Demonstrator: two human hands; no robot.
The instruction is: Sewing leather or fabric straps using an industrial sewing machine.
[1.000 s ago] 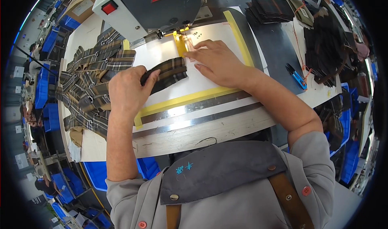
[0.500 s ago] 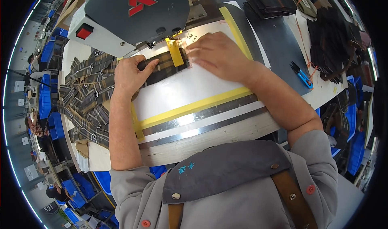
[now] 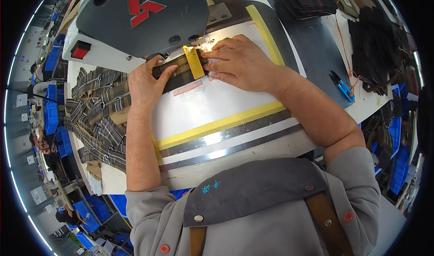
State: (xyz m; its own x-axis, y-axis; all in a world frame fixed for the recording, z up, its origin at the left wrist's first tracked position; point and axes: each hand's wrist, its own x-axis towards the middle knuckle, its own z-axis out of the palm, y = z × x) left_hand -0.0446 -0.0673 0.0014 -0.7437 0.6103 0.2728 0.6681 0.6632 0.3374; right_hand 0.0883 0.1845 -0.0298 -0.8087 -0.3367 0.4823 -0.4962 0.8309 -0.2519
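Observation:
A dark plaid fabric strip [image 3: 178,71] lies under a yellow guide [image 3: 196,70] on the white work surface [image 3: 217,113], below the grey-and-white machine head [image 3: 144,34]. My left hand [image 3: 145,85] grips the strip's left part, thumb on top; some fingertips are hidden. My right hand [image 3: 242,65] rests at the strip's right end beside the guide, fingers spread and slightly bent. Yellow tape [image 3: 271,39] edges the white surface. A pile of plaid strap pieces with metal rings [image 3: 97,100] lies left of my left hand.
Stacked dark pieces [image 3: 303,3], blue thread snips [image 3: 343,89] and a dark fabric pile [image 3: 368,48] sit on the right. Blue bins [image 3: 398,165] stand beyond the table. A co-worker [image 3: 43,143] is at the far left, others farther along. The machine overhangs the back of the surface.
The strip has moved up from below the yellow guide to lie under it. My left hand shifted up with it; my right hand moved in beside the guide at its end.

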